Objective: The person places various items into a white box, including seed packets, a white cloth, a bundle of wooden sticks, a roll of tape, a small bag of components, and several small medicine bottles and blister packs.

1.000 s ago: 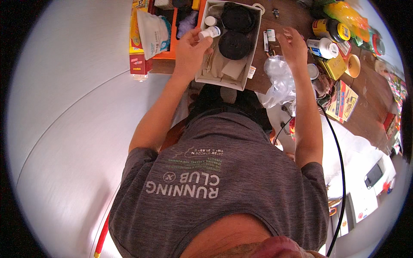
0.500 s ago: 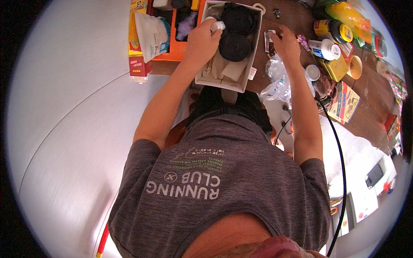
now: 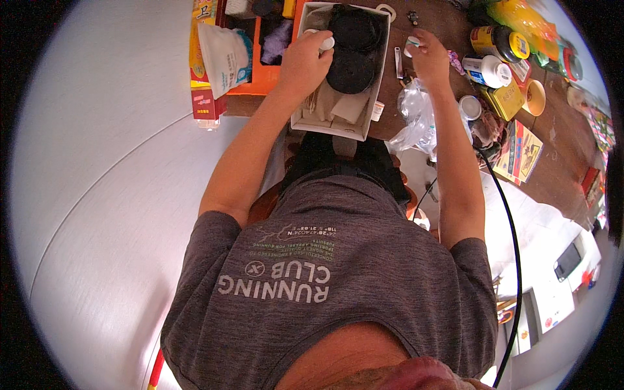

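My left hand (image 3: 304, 64) is closed on a small white round-ended container (image 3: 327, 43) at the left rim of an open white box (image 3: 303, 121). Inside that box lie two black round pads (image 3: 356, 71) and some pale paper. Over the table to the right of the box, my right hand (image 3: 431, 60) pinches a small white piece with a greenish mark (image 3: 412, 44); its exact kind is too small to tell. Just left of my right fingers, a metal nail clipper (image 3: 398, 64) lies on the brown table.
An orange organizer (image 3: 265, 73) and a white pouch (image 3: 221, 58) stand left of the box. Crumpled clear plastic (image 3: 416, 117) lies below my right hand. Farther right are a white bottle (image 3: 489, 71), a dark yellow-lidded jar (image 3: 504, 44) and a gold tin (image 3: 505, 101). A black cable (image 3: 510, 221) hangs at right.
My right hand has lifted a small white piece off the table beside the nail clipper and moved slightly away from me. My left hand still holds the white container at the box.
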Motion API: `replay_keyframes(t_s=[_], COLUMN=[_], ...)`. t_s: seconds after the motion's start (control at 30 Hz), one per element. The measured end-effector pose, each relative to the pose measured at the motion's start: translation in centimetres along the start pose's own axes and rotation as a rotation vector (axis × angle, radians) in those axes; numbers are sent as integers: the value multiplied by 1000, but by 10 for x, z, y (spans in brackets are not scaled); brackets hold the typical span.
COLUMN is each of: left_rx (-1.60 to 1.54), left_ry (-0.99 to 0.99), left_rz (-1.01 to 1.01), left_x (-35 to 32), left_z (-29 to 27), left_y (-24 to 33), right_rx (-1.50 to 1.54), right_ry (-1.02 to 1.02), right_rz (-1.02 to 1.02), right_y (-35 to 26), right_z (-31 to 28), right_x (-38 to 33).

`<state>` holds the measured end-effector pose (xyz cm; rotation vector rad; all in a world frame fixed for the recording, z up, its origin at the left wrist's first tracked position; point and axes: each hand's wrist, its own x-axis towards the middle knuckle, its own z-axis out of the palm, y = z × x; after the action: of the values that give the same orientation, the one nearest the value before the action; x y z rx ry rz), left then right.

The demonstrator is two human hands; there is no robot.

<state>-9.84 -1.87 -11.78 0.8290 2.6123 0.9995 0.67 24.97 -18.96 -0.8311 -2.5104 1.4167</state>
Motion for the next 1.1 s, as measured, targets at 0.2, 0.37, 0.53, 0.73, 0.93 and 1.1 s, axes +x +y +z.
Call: replay_keyframes(t_s=[0.2, 0.37, 0.53, 0.73, 0.93, 1.1], left_rx=[43, 3, -99, 84, -48, 33], left_ry=[-54, -117, -71, -89, -94, -100], left_rz=[97, 67, 26, 18, 2, 24], left_x=[-2, -10, -13, -10, -10, -9], left_z=[-6, -7, -7, -3, -4, 4], left_y=[-1, 2, 5, 13, 5, -3], right_rx=[1056, 1280, 1467, 1423, 1426, 1350], right_ry=[-253, -432, -546, -513, -486, -421], right_rz=[313, 204, 137, 159, 139, 139], right_y=[-38, -59, -79, -92, -92, -97], right_z=[-25, -32, -31, -28, -24, -22], right_x=[-6, -14, -22, -26, -29, -33])
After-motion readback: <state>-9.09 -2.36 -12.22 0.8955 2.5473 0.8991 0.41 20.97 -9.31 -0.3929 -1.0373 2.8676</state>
